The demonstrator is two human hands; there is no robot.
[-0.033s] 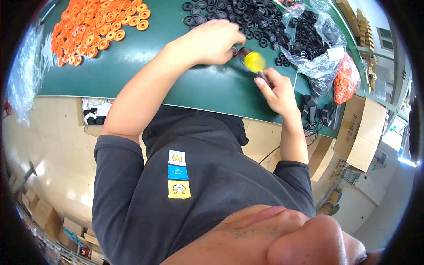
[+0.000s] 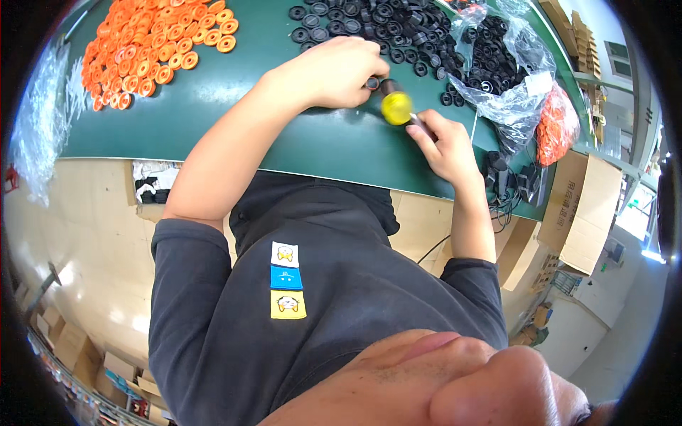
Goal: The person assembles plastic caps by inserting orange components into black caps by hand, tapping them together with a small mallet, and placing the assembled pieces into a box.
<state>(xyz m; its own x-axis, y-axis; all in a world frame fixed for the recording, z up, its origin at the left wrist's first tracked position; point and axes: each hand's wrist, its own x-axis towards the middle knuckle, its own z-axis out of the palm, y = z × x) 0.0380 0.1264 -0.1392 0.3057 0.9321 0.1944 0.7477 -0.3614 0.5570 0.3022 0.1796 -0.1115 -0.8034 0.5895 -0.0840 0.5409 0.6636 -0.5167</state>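
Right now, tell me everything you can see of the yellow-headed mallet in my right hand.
The mallet is motion-blurred. Its rounded yellow end looks like plastic; a dark, cylindrical section lies beyond it, close to the left hand. The slim dark handle slants down rightward into the right hand, which grips it. Over the green table; head contact is unclear.

Looks like a workshop. Has orange discs point(image 2: 145, 42) heaped at ten o'clock, black discs point(image 2: 387, 30) at twelve, cardboard box point(image 2: 586, 213) at three.
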